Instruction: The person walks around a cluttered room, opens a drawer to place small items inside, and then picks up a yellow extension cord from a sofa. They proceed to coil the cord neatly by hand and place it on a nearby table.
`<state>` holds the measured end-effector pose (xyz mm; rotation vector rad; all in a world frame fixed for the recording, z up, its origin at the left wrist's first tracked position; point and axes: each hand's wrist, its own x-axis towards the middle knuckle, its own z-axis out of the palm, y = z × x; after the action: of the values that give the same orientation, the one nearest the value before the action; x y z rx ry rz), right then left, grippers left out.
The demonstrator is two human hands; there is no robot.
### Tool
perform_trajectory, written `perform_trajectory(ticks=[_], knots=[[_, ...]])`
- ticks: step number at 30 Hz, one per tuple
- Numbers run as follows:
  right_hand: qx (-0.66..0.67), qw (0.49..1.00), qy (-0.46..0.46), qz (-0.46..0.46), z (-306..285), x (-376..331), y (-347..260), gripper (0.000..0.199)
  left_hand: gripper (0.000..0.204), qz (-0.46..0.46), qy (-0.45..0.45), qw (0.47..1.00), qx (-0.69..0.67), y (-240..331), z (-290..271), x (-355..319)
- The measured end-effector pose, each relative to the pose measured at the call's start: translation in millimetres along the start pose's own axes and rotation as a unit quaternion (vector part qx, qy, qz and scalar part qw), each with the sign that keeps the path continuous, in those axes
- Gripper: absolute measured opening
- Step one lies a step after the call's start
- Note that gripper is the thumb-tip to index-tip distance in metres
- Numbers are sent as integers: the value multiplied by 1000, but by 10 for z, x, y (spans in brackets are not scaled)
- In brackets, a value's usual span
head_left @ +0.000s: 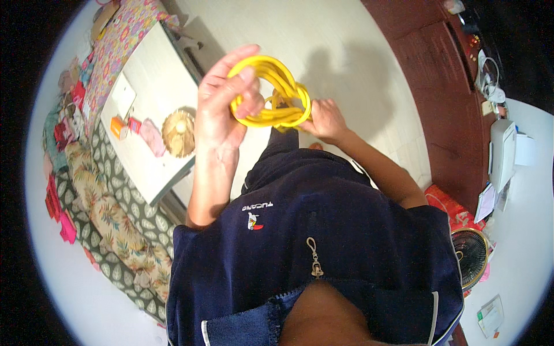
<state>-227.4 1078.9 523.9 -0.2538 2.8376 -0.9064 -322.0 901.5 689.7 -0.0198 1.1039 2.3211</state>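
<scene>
In front of my chest hangs a coiled yellow cord [267, 120], its several smooth loops lying side by side in a ring. My left hand [225, 95] is closed on the left side of the coil, with the thumb and fingertips over the strands. At the coil's right side, my right hand [328, 120] is closed in a fist on the cord. Dark bits show low inside the ring, but I cannot make out what they are. The cord's ends are not clearly visible.
On the left stands a white table [151, 66] with a woven basket [179, 134], an orange box [119, 128] and a white tablet-like object [119, 97]. Beyond it is a leaf-patterned sofa [112, 155]. A reddish-brown cabinet [430, 57] and a round fan [468, 256] are on the right.
</scene>
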Motion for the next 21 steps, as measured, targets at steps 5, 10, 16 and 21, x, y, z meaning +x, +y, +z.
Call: perform_trajectory(ticks=[5, 10, 16, 21], knots=[[0, 999, 28, 25, -131, 964, 374, 66, 29, -19, -22, 1000, -8, 288, -100, 1109], [17, 971, 233, 55, -770, 1900, 477, 75, 34, -1, -50, 998, 41, 662, 22, 1976], [369, 908, 197, -38, -1068, 3405, 836, 75, 50, -35, -92, 994, 54, 558, 155, 3121], [512, 857, 43, -41, -1495, 4399, 774, 56, 51, 78, -128, 953, 264, 877, 261, 3767]])
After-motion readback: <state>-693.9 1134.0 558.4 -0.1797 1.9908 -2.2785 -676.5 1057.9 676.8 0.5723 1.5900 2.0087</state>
